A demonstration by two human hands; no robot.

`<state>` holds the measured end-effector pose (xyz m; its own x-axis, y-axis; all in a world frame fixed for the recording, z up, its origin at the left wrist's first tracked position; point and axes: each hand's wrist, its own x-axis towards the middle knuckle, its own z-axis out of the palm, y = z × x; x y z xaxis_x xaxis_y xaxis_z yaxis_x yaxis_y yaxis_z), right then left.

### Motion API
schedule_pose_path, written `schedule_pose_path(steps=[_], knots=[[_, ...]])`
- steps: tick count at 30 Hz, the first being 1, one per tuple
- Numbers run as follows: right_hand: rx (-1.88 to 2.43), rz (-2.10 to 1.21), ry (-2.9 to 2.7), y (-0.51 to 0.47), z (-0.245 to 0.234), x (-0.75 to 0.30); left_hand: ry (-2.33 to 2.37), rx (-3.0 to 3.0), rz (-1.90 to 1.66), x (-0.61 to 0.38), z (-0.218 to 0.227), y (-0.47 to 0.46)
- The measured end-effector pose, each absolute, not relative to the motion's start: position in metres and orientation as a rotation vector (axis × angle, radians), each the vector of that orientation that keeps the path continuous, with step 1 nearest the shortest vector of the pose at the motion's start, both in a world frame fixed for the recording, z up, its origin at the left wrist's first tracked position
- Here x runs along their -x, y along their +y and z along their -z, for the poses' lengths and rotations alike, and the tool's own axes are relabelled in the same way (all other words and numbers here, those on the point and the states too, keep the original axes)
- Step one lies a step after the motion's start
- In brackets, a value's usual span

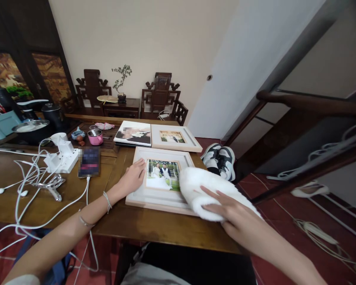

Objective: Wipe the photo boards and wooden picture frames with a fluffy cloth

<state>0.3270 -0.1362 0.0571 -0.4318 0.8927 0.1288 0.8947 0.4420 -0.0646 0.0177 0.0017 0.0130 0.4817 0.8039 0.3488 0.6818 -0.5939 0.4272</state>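
A pale wooden photo frame (136, 198) with a wedding picture lies flat on the brown table (154, 227), right in front of me. My left hand (134, 177) rests flat on the frame's left border, fingers stretched out. My right hand (225, 208) lies on top of a fluffy white cloth (195, 184), fingers extended and pressing it down onto the frame's right side. The cloth hides that part of the frame.
A second frame (178, 138) and a photo print (133, 132) lie further back. A phone (89, 161), a power strip (63, 158) with white cables, a pink cup (95, 137) and a pot (29, 128) sit at left. Shoes (219, 158) stand on the red floor at right.
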Motion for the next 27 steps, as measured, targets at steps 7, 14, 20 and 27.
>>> schedule_pose_path(steps=[7, 14, 20, 27], knots=[[1.506, 0.341, -2.455, -0.023, -0.093, -0.257, 1.213, -2.480, -0.826, -0.016, -0.016, 0.001], [1.227, 0.161, -2.851, 0.035, -0.082, -0.182, 1.288, -2.433, -0.810, -0.018, -0.021, -0.001], [1.526, 0.157, -2.801, 0.030, -0.080, -0.235, 1.280, -2.391, -0.849, -0.019, -0.013, 0.001], [1.807, 0.194, -2.699, -0.004, -0.083, -0.301, 1.307, -2.402, -0.852, -0.020, -0.011, -0.001]])
